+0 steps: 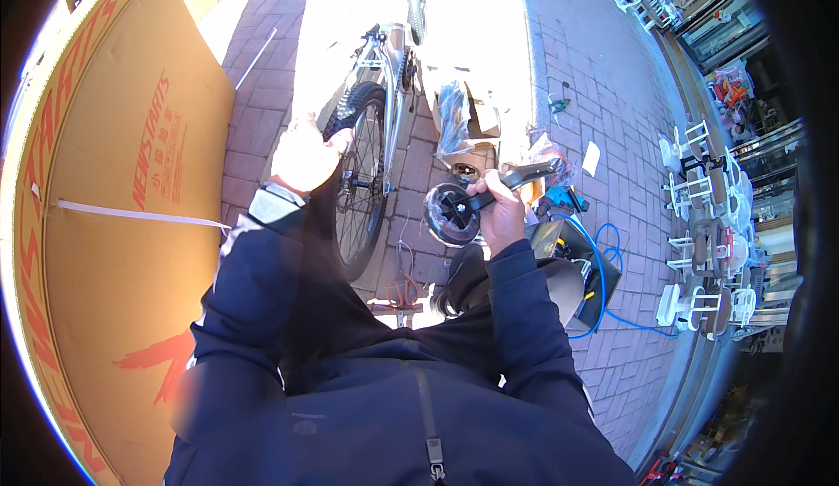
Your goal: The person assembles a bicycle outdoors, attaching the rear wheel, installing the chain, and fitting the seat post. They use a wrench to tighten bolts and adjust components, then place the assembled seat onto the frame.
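Observation:
My right hand (502, 212) is closed around the black arm of a training wheel (452, 215). Its small wheel, with clear plastic film on it, sits left of my fingers, and the arm's far end sticks out to the right. Washed out by sunlight, my left hand (306, 156) is raised beside the knobby tyre (360, 101) of a bicycle, thumb apart from the fingers, with nothing visible in it. Whether it touches the tyre I cannot tell. The silver bicycle frame (395, 71) extends away from me, with the spoked wheel nearest my legs.
A large cardboard box (131, 189) walls off the left side. Right of the bicycle lie an opened carton (481, 110) with plastic wrap, a dark toolbox (572, 254) and a blue hose (603, 281). Several white-framed child seats (708, 250) line the shopfront at right.

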A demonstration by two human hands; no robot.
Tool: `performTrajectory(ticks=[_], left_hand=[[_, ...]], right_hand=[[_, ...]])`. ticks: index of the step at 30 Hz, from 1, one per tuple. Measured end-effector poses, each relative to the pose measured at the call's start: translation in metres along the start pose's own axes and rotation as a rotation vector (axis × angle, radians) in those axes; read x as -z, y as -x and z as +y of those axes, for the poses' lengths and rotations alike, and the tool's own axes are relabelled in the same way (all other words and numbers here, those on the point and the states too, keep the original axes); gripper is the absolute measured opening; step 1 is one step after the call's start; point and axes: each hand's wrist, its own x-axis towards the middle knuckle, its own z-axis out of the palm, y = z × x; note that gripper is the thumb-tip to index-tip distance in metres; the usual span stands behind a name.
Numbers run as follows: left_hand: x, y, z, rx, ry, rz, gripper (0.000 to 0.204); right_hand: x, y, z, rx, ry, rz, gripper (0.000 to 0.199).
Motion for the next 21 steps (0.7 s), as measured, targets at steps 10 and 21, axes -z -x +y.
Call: performTrajectory(ticks=[10,21], left_hand=[[-0.034,-0.002,-0.027,-0.038,-0.278,-0.175,0.063],[-0.024,-0.017,-0.016,0.008,-0.146,-0.209,0.048]], right_hand=[[0.077,0.012,0.172,-0.611,1.133,-0.006,0.037],[0.097,0.034,0.226,-0.820,1.311,-0.127,0.043]])
